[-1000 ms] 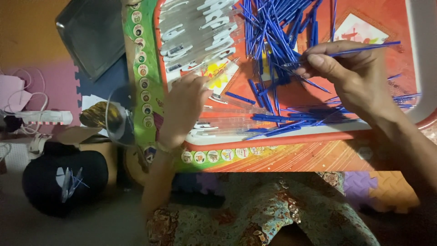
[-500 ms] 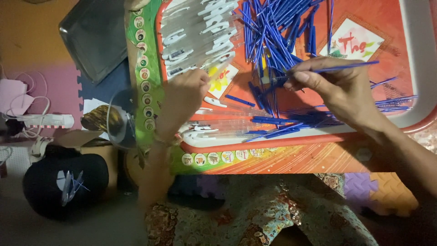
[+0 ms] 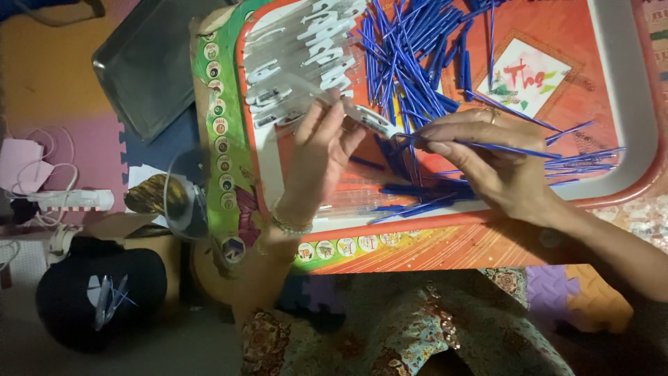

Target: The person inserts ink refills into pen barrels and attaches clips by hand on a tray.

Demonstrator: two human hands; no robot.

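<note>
Right fingertips [image 3: 435, 146] pinch 1 thin blue refill [image 3: 501, 147] near its left end, thumb and forefinger closed tight on it, other fingers curled loosely under. The refill runs out to the right over the tray, tip aimed left at the barrel mouth, so the grip looks set for threading it in. Right hand [image 3: 487, 163] sits palm-down over the near-middle of the tray, 1 ring on a finger.

Left fingers [image 3: 327, 129] close around 1 clear pen barrel [image 3: 365, 118], held slanted with its open end pointing right toward the refill; the 2 ends look to be touching or just apart, cannot tell which. Left hand [image 3: 316, 163] rests over the tray's left part, 1 bracelet at the wrist.

Outward: 1 red tray with white rim [image 3: 630, 104] holds it all. Far-middle is 1 loose heap of blue refills [image 3: 410, 49], too many to count, well over 20. More blue refills lie scattered along the near edge under the right hand. Far-left is 1 row of clear barrels with white clips [image 3: 306, 42], roughly 10 or more, overlapping, exact count unclear. Stock lies within both hands' reach.

Left of the tray: 1 grey metal tray [image 3: 149, 69] on the floor mat, 1 black cap [image 3: 90, 296] near-left, 1 white power strip [image 3: 69, 200].
</note>
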